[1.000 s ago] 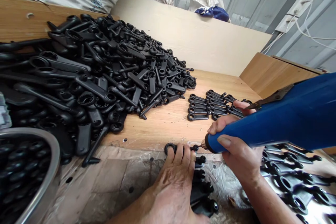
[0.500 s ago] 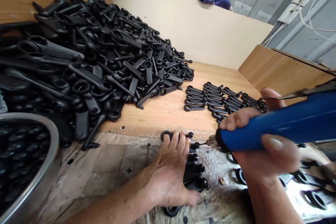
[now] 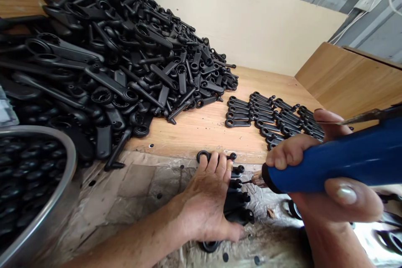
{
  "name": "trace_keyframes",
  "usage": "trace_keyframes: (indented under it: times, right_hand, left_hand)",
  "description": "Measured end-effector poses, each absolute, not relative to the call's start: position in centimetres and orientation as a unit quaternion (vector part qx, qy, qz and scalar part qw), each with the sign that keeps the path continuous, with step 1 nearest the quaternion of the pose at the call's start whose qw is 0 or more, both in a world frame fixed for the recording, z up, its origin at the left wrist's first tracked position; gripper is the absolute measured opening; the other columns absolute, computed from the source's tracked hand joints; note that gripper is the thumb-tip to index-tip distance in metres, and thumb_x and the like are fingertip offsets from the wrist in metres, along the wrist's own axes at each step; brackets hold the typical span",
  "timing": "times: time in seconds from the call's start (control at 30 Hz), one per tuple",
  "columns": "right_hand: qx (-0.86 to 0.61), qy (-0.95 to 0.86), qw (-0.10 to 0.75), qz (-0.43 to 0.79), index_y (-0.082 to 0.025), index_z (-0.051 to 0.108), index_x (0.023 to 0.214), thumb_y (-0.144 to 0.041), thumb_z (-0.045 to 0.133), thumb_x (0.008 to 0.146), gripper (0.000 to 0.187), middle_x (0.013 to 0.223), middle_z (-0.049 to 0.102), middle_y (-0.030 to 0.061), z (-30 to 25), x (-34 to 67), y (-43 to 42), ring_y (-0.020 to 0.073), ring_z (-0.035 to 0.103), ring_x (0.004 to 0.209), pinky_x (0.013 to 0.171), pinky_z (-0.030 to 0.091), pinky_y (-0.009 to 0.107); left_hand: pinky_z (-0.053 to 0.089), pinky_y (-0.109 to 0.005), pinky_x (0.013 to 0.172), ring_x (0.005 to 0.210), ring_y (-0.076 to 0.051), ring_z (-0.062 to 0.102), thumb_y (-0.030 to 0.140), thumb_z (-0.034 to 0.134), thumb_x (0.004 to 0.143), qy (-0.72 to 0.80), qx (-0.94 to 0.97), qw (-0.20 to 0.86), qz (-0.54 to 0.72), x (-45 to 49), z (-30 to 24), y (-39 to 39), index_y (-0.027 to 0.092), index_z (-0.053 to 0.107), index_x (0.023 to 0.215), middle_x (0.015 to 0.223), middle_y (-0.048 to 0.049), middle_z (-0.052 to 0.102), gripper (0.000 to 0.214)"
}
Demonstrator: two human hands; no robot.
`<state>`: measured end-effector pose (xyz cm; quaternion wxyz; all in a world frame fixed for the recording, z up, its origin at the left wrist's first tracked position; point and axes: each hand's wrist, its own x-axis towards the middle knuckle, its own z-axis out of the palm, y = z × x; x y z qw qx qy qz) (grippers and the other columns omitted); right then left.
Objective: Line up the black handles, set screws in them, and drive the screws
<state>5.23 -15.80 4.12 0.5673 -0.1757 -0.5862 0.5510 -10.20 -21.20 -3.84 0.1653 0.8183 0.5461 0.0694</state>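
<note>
My left hand lies flat, fingers together, pressing down a row of black plastic levers on the plastic-covered front of the bench. My right hand is wrapped round a blue power screwdriver. Its bit tip points left at the end of one lever beside my left fingers.
A big heap of black levers fills the left and back of the wooden bench. Neat rows of levers lie to the right. A metal bowl with black rings stands at the near left. A wooden box stands at the right.
The screwdriver tip has shifted down the row from the topmost lever end to a lower one. My left hand still presses the levers; the view has tilted down slightly.
</note>
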Motion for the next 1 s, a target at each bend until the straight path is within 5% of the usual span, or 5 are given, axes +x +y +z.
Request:
trace_keyframes:
  times: [1.0]
  right_hand:
    - [-0.18,-0.595,0.572,0.535,-0.027,0.052,0.114,-0.033,0.073,0.06,0.058,0.062,0.059,-0.0018,4.21,5.15,-16.11,0.0151,0.053,0.055,0.055,0.047,0.032]
  left_hand:
    - [0.01,-0.059,0.104,0.132,-0.045,0.013,0.073,0.049,0.06,0.543,0.82,0.155,0.093,-10.13,-3.87,-21.32,-0.004,0.026,0.137,0.143,-0.0337,0.016,0.111]
